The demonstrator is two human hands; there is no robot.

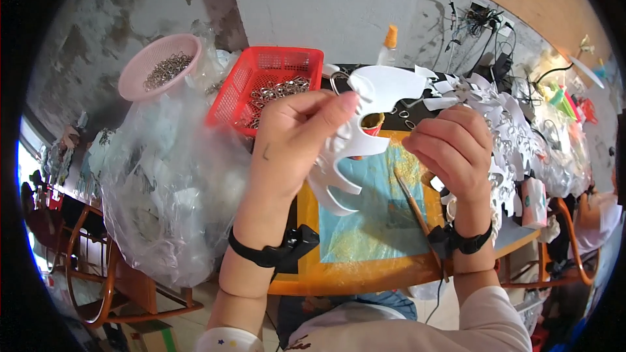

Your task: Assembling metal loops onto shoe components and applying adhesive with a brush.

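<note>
My left hand (297, 133) is closed, pinching a flat white cut-out piece (391, 85) with curved, pointed edges and a raised pattern. A metal ring (338, 81) shows at the piece's upper left, beside my fingertips. To the right, apart from the piece, my right hand (456, 146) has its fingers curled together; whether anything sits in them is hidden. Below both hands lies a blue sheet (352, 238) with yellowish smears. A thin wooden-handled brush (415, 208) rests on it. Partly behind the white piece stands a small red cup (372, 125) with yellow stuff at its rim.
A red basket (287, 58) of metal clasps and a pink basket (134, 75) of small metal parts stand at the back left. Clear plastic bags (166, 215) bulge at the left. White pieces (499, 124) with rings pile up at the right. An orange-capped bottle (389, 45) stands behind.
</note>
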